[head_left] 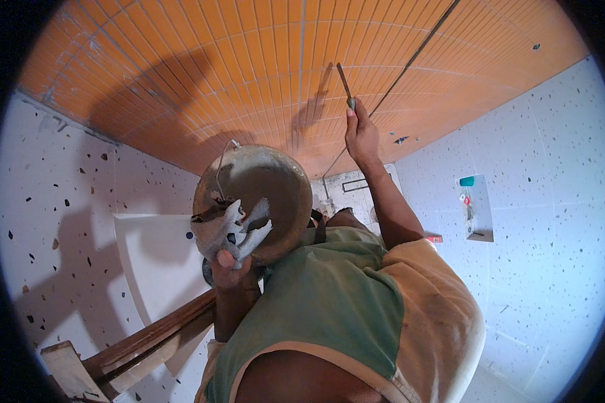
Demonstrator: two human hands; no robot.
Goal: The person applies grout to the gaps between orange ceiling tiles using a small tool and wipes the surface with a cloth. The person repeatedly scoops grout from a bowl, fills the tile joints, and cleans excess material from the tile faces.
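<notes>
Your left hand (230, 269) is mostly hidden behind the crumpled grey scrap (234, 230) and the round pan (262, 201). The wooden planks (124, 352) are cut off at the lower edge. Items in the far wall niche (475, 208) are too small to tell.

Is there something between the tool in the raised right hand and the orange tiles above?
Nothing visible. The right hand holds the thin tool with its tip at the orange tiled surface. The mortar bowl, in the left hand, sits lower and aside.

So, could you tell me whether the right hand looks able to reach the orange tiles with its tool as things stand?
Probably yes: the right hand holds the slim tool raised, its tip seemingly at the orange tiles, with nothing between.
</notes>
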